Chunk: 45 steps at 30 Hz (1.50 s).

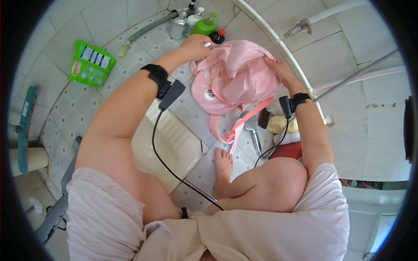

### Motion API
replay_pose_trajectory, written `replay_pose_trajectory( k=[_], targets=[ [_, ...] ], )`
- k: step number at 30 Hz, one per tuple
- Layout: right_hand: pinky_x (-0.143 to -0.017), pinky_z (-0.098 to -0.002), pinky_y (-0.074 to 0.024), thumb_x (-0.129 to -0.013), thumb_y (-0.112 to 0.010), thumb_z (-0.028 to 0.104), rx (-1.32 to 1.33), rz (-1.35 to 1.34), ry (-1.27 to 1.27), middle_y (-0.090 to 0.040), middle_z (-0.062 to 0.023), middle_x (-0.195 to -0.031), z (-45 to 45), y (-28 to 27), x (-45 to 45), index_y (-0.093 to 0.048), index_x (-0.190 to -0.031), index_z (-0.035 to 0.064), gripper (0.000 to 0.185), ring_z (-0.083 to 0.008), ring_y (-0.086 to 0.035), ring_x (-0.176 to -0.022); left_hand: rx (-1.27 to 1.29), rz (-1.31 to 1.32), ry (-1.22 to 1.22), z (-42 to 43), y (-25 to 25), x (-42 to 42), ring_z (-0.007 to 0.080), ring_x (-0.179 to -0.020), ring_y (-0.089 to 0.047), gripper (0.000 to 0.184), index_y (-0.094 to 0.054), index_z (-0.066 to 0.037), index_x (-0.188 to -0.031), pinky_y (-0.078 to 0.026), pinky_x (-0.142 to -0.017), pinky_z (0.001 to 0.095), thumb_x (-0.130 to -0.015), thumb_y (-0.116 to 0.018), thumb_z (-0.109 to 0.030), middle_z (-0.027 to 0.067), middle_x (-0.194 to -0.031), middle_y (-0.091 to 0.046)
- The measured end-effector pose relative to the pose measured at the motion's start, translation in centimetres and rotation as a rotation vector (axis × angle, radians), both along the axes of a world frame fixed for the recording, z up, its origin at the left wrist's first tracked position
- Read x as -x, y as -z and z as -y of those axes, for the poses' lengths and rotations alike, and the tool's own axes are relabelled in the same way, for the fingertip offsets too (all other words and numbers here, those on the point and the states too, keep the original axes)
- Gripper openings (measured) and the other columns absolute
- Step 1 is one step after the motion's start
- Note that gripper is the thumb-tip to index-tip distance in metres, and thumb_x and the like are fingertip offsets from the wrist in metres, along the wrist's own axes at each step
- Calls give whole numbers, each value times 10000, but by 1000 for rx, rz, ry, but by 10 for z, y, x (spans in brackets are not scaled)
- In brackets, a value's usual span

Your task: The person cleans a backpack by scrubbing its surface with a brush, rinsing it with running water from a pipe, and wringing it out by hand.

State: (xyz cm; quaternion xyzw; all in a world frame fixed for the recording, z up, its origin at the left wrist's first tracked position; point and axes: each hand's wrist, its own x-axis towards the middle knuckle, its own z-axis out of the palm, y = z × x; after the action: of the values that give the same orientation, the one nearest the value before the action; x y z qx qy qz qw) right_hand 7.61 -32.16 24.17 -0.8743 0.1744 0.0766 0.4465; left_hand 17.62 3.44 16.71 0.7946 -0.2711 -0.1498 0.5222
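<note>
A glossy pink bag (244, 78) with long straps hangs between my two hands above the tiled floor. My left hand (199, 47) is closed at its upper left edge, with a small white object (207, 44) showing at the fingers. On the other side, my right hand (279, 71) has its fingers wrapped round the bag's upper right rim. The pink straps (235, 132) trail down toward my foot. A round flap with a small dark-and-white print (210, 94) shows at the bag's lower left.
Pump bottles (203, 26) and a red-capped dark bottle (217, 36) stand beyond my left hand. A green pouch (92, 63) lies at left. The squat toilet (163, 143) is below; a shower head (250, 122) and a white pipe (278, 41) are near the bag.
</note>
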Motion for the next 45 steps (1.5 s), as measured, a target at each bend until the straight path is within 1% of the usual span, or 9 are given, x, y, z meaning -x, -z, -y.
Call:
replay_pose_trajectory(
  k=[2, 9, 17, 23, 25, 28, 31, 41, 45],
  targets=[
    [-822, -310, -583, -1004, -664, 410, -144, -23, 27, -749, -91, -1087, 6, 6, -5, -701, -1215, 7, 457, -165, -719, -902, 3, -62, -11, -16, -3, 8, 107, -666, -688, 284, -733, -72, -1149, -509, -523, 278, -883, -637, -93, 56, -918, -750],
    [-859, -304, -575, -1011, -641, 463, -123, -136, -98, -742, -97, -1138, 12, 19, -26, -655, -1281, 0, 535, -156, -716, -944, -122, -159, -61, -26, 25, -2, 103, -713, -687, 335, -684, -85, -1247, -509, -552, 268, -940, -552, -109, 55, -999, -755],
    [-813, -289, -576, -991, -650, 525, 4, 3, -173, -755, -79, -1061, 0, 15, -31, -692, -1210, 6, 565, -150, -718, -870, -102, -232, -25, 7, 35, 2, 98, -688, -644, 373, -686, -104, -1265, -479, -549, 259, -937, -690, -282, 62, -1036, -737],
    [-767, -253, -565, -966, -696, 524, -178, -11, -220, -751, -44, -1005, -31, -23, -21, -704, -1191, 26, 546, -93, -698, -840, 200, -658, 211, 36, 18, 37, 85, -538, -476, 494, -713, -76, -1077, -357, -485, 259, -903, -748, -537, 2, -881, -672],
    [-757, -266, -562, -945, -713, 545, -78, -69, -183, -746, -39, -965, -38, -14, -16, -710, -1181, 37, 560, -97, -694, -835, 312, -721, -53, 48, 23, 35, 87, -493, -455, 409, -697, -70, -904, -321, -453, 263, -884, -773, -472, -8, -758, -620],
    [-760, -284, -562, -904, -753, 554, 298, -26, -268, -740, -44, -930, -22, 4, -24, -709, -1191, 34, 596, -121, -694, -845, 289, -553, -141, 40, 35, 23, 91, -464, -445, 346, -670, -78, -800, -306, -434, 267, -866, -783, -398, -8, -660, -579],
    [-778, -303, -558, -863, -783, 552, 393, 154, -328, -740, -69, -950, -12, 18, -21, -698, -1209, 19, 641, -159, -695, -871, 335, -588, -200, 27, 29, 22, 119, -440, -443, 313, -610, -77, -689, -332, -408, 297, -793, -842, -260, 23, -615, -551],
    [-888, -355, -564, -879, -772, 539, 488, 144, -546, -758, -101, -1049, -60, 47, 13, -702, -1215, 22, 621, -198, -716, -970, 347, -571, -459, 16, 42, 12, 93, -465, -434, 372, -593, -121, -658, -320, -447, 286, -810, -849, -344, -18, -600, -534],
    [-877, -340, -567, -927, -721, 551, 197, -79, -270, -756, -112, -1088, -54, 2, -4, -686, -1248, -5, 643, -187, -717, -951, 350, -427, -420, 5, 39, -4, 96, -504, -445, 431, -629, -76, -702, -350, -472, 278, -778, -872, -423, -13, -630, -546]
  ],
)
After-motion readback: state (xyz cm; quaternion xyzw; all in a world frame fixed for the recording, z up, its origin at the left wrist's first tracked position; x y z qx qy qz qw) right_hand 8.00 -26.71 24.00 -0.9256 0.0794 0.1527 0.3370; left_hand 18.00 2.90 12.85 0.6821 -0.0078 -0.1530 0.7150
